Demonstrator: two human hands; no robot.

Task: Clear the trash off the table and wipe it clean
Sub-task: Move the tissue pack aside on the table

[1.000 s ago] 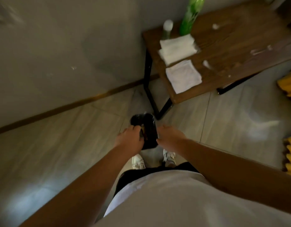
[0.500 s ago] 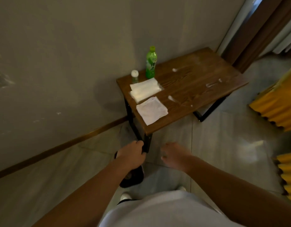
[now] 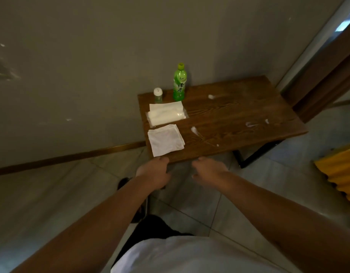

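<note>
Left hand (image 3: 153, 172) and right hand (image 3: 208, 171) are hovering below the near edge of the wooden table (image 3: 239, 123), fingers loosely curled, grasping nothing; the folded white cloth (image 3: 165, 142) is lying just beyond the left hand, paper scraps (image 3: 194, 130) farther right.

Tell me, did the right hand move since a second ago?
Yes. The right hand let go of the black thing it held low near the feet and came forward, and now hangs open just short of the table edge.

White shirt (image 3: 189, 255), dark shorts (image 3: 150, 227), bare forearms.
</note>
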